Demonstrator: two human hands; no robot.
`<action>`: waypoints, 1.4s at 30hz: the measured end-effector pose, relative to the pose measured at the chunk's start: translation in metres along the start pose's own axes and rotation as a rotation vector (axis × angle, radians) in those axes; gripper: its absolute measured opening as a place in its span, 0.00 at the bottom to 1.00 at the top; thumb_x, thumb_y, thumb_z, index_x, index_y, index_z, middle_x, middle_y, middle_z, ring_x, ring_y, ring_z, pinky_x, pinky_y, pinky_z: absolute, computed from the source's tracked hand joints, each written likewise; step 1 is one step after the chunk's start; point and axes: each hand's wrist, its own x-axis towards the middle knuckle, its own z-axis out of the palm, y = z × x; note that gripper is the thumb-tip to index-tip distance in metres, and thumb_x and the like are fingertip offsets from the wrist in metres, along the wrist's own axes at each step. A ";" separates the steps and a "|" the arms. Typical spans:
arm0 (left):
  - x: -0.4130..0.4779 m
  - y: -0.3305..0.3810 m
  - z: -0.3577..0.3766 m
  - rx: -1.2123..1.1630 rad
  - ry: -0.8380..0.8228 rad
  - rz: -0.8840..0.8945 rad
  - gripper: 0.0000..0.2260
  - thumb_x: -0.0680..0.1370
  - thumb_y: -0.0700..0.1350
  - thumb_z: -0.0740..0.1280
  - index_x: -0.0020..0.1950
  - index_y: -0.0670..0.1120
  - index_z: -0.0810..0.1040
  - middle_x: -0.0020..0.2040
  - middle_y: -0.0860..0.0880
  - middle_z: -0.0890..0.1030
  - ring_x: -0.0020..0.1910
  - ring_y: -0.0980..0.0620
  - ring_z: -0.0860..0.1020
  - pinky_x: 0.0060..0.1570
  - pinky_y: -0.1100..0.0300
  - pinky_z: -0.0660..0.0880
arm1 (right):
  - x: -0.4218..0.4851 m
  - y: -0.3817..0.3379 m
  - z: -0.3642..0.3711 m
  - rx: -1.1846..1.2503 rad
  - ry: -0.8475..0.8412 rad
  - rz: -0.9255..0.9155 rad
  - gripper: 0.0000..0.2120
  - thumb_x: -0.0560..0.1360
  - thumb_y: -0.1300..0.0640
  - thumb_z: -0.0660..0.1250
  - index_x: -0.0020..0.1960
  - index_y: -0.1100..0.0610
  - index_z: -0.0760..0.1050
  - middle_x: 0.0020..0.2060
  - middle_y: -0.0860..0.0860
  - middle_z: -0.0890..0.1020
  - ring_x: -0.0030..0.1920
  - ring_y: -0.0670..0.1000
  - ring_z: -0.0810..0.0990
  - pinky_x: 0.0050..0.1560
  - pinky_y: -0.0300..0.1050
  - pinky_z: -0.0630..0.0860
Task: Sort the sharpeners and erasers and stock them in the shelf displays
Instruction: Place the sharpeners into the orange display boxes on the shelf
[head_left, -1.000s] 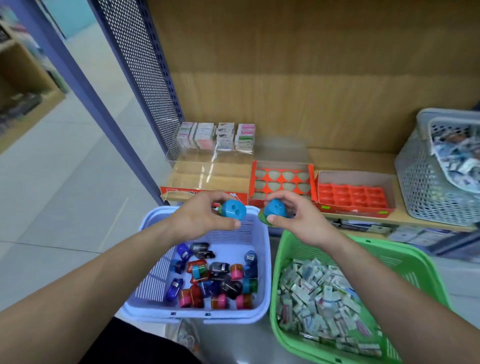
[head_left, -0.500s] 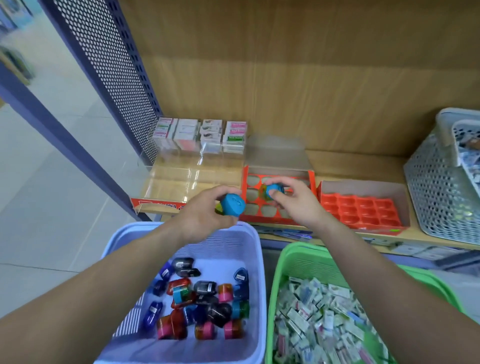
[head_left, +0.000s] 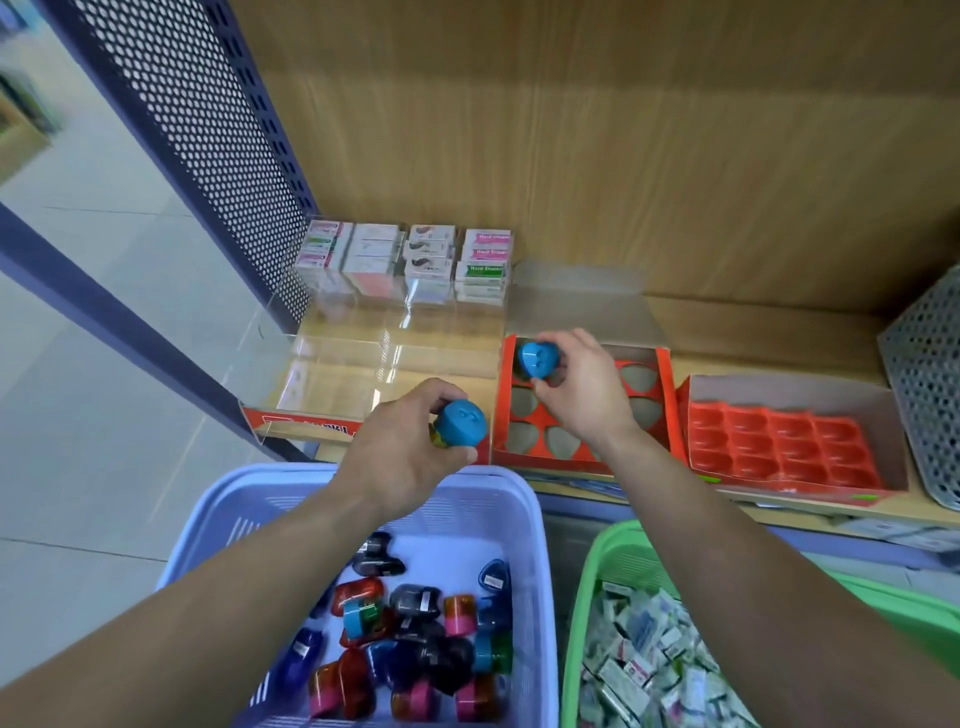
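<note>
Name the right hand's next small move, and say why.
Probably lower the right hand to seat its blue sharpener in the back-left slot of the orange tray: the hand holds it right at that slot, and the other visible slots are empty.

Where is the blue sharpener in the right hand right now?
In the head view, centre frame: the right hand holds the blue sharpener at the back-left slot of the orange slotted tray, just right of the clear eraser display.
</note>
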 end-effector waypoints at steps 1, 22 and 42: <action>0.001 -0.002 0.000 -0.005 -0.003 -0.010 0.21 0.72 0.48 0.79 0.60 0.58 0.74 0.55 0.59 0.80 0.52 0.53 0.80 0.56 0.54 0.77 | 0.001 0.000 0.002 -0.012 -0.001 0.003 0.24 0.70 0.64 0.76 0.63 0.52 0.77 0.56 0.48 0.78 0.55 0.49 0.80 0.59 0.50 0.80; 0.000 0.005 -0.005 -0.225 0.037 -0.071 0.21 0.71 0.42 0.79 0.58 0.58 0.77 0.55 0.60 0.79 0.47 0.53 0.81 0.42 0.59 0.79 | -0.008 -0.011 -0.015 -0.058 0.050 0.005 0.16 0.77 0.55 0.72 0.63 0.52 0.81 0.54 0.48 0.78 0.49 0.47 0.81 0.55 0.44 0.79; -0.008 0.035 0.004 0.078 -0.051 0.085 0.28 0.74 0.53 0.76 0.71 0.56 0.70 0.69 0.58 0.72 0.64 0.55 0.73 0.63 0.58 0.73 | -0.038 -0.025 -0.066 0.355 -0.062 0.232 0.18 0.70 0.60 0.79 0.58 0.50 0.80 0.51 0.49 0.84 0.42 0.45 0.82 0.53 0.48 0.82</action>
